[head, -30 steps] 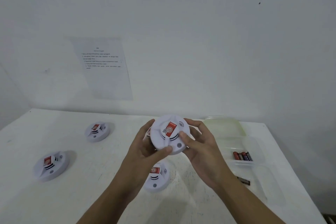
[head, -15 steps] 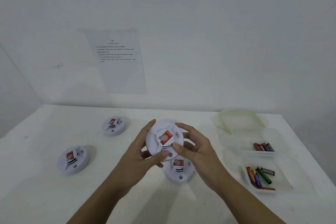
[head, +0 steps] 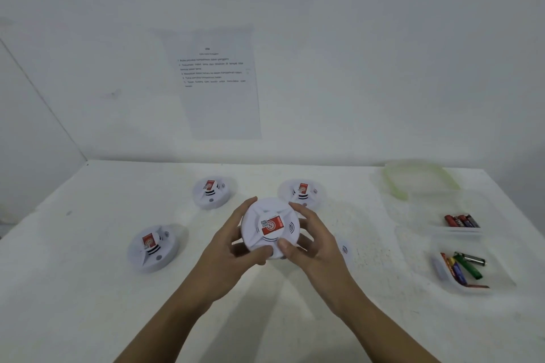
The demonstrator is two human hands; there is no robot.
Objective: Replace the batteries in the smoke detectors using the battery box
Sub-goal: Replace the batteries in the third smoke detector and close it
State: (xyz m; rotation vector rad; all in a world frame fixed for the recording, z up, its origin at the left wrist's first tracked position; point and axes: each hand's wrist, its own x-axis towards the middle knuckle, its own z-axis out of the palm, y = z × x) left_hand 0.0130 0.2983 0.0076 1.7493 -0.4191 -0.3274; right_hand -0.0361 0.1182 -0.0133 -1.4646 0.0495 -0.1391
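We hold one white smoke detector point(head: 269, 227) over the table point(head: 88, 289) with both hands. The fingers point(head: 250, 204) of our left hand point(head: 233, 244) curl round its left edge. The fingers of our right hand point(head: 315, 244) curl round its right edge. Other detectors point(head: 211, 193) lie behind and left of our fingers. The battery box point(head: 498, 274) sits far to their right, with batteries point(head: 467, 267) inside.

Smooth matt white plastic smoke detector point(head: 269, 228), clear glossy plastic battery box point(head: 498, 283), matt paper sheet point(head: 218, 97)
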